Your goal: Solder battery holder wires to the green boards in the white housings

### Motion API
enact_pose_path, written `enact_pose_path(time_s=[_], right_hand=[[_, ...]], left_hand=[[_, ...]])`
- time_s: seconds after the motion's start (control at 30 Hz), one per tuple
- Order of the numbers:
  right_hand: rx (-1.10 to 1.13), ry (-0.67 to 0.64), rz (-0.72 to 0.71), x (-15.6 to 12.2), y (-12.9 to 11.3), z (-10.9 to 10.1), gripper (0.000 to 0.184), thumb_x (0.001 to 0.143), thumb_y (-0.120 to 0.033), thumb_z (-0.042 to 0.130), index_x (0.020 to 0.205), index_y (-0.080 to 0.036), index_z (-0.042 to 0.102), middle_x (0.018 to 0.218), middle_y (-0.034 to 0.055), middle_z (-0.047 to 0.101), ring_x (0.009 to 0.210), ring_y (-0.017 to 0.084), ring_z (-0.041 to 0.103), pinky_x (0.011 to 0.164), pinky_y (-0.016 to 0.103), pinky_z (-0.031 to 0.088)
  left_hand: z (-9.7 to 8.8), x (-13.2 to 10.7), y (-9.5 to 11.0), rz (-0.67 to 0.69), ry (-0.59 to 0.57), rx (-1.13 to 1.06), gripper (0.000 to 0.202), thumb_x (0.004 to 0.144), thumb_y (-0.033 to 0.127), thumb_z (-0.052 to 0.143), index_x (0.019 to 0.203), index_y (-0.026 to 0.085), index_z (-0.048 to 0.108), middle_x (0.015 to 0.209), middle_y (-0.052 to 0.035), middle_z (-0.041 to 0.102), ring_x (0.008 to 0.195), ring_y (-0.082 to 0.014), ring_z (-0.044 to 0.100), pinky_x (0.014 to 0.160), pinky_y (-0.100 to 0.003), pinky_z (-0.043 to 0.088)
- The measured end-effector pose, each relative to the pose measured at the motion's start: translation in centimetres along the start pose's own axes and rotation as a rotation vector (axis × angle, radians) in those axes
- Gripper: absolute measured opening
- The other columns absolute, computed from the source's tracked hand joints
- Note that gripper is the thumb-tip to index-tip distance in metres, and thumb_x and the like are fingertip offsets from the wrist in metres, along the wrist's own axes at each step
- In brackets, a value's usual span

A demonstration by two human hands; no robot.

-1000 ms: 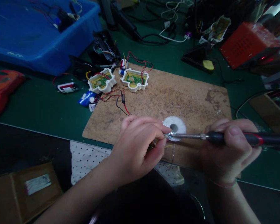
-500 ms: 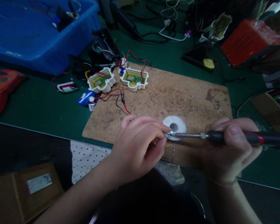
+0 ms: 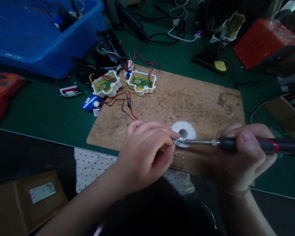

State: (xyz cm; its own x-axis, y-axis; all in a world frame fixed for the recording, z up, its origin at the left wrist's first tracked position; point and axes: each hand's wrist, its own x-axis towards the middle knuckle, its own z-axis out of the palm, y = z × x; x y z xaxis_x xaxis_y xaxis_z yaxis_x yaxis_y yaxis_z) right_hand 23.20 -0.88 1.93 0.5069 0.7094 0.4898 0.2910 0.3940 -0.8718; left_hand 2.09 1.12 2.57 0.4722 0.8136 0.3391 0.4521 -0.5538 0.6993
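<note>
Soldering iron (image 3: 226, 145) gripped in right hand (image 3: 245, 159), fingers wrapped round handle; tip at small shiny part (image 3: 178, 140), pinched in left hand's (image 3: 147, 154) fingertips over near side of brown board (image 3: 206, 108); white spool (image 3: 183, 125) just beyond; white housings (image 3: 144, 91) far left.

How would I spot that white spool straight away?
Find the brown board on the green table. Beside the left hand lies the white spool. Its round outline and dark central hole set it apart from the angular white housings farther back.
</note>
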Motion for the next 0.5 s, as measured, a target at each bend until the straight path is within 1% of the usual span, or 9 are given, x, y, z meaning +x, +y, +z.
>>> enact_pose_path(time_s=[0.07, 0.13, 0.27, 0.33, 0.43, 0.47, 0.5], right_hand=[[0.026, -0.005, -0.005, 0.0, 0.0, 0.0, 0.018, 0.084, -0.023, 0.063, 0.068, -0.021, 0.056, 0.061, -0.0057, 0.045, 0.048, 0.010, 0.046, 0.043, 0.025, 0.034], [0.051, 0.018, -0.004, 0.1, 0.0, 0.1, 0.016, 0.083, -0.023, 0.062, 0.068, -0.021, 0.057, 0.060, -0.0057, 0.043, 0.048, 0.010, 0.046, 0.043, 0.026, 0.032], [0.102, 0.138, -0.003, 0.4, 0.2, 0.7, 0.015, 0.081, -0.023, 0.057, 0.066, -0.021, 0.056, 0.058, -0.0055, 0.040, 0.047, 0.010, 0.042, 0.042, 0.028, 0.025], [0.112, 0.187, -0.015, 0.6, 0.4, 0.9, 0.017, 0.082, -0.023, 0.054, 0.065, -0.022, 0.053, 0.058, -0.0053, 0.038, 0.046, 0.009, 0.041, 0.042, 0.028, 0.025], [0.062, 0.236, -0.092, 0.7, 0.8, 0.4, 0.023, 0.089, -0.025, 0.055, 0.066, -0.022, 0.053, 0.063, -0.0040, 0.039, 0.049, 0.009, 0.043, 0.044, 0.027, 0.027], [0.040, 0.227, -0.100, 0.6, 0.9, 0.0, 0.024, 0.093, -0.028, 0.054, 0.070, -0.022, 0.055, 0.066, -0.0035, 0.040, 0.049, 0.009, 0.042, 0.045, 0.027, 0.027], [0.022, 0.186, -0.074, 0.5, 1.1, -0.4, 0.025, 0.098, -0.034, 0.052, 0.077, -0.023, 0.058, 0.069, -0.0030, 0.041, 0.050, 0.009, 0.042, 0.045, 0.027, 0.027]], left_hand=[[0.0, 0.0, 0.0, 0.002, -0.001, 0.000, 0.010, 0.093, 0.016, 0.068, 0.092, 0.024, 0.062, 0.114, 0.0056, 0.080, 0.114, -0.0207, 0.071, 0.104, -0.045, 0.039], [-0.1, -0.1, 0.0, 0.003, 0.005, 0.001, 0.009, 0.093, 0.016, 0.067, 0.091, 0.024, 0.062, 0.113, 0.0049, 0.081, 0.113, -0.0209, 0.071, 0.103, -0.045, 0.039], [0.0, -0.1, 0.0, 0.004, 0.004, 0.006, 0.009, 0.095, 0.017, 0.066, 0.091, 0.024, 0.062, 0.112, 0.0048, 0.081, 0.112, -0.0206, 0.072, 0.103, -0.045, 0.039], [0.0, -0.1, 0.0, 0.008, 0.005, 0.006, 0.009, 0.095, 0.017, 0.066, 0.091, 0.024, 0.062, 0.113, 0.0051, 0.081, 0.112, -0.0202, 0.072, 0.103, -0.045, 0.040], [0.0, -0.1, 0.0, 0.014, 0.008, 0.008, 0.009, 0.095, 0.017, 0.066, 0.091, 0.024, 0.061, 0.112, 0.0054, 0.080, 0.112, -0.0197, 0.071, 0.103, -0.045, 0.040], [0.0, -0.1, 0.0, 0.014, 0.009, 0.008, 0.009, 0.095, 0.017, 0.066, 0.091, 0.024, 0.061, 0.112, 0.0054, 0.080, 0.112, -0.0196, 0.071, 0.103, -0.045, 0.040], [0.0, -0.1, 0.0, 0.015, 0.011, 0.008, 0.009, 0.095, 0.017, 0.066, 0.091, 0.024, 0.061, 0.112, 0.0055, 0.080, 0.112, -0.0195, 0.071, 0.103, -0.045, 0.040]])
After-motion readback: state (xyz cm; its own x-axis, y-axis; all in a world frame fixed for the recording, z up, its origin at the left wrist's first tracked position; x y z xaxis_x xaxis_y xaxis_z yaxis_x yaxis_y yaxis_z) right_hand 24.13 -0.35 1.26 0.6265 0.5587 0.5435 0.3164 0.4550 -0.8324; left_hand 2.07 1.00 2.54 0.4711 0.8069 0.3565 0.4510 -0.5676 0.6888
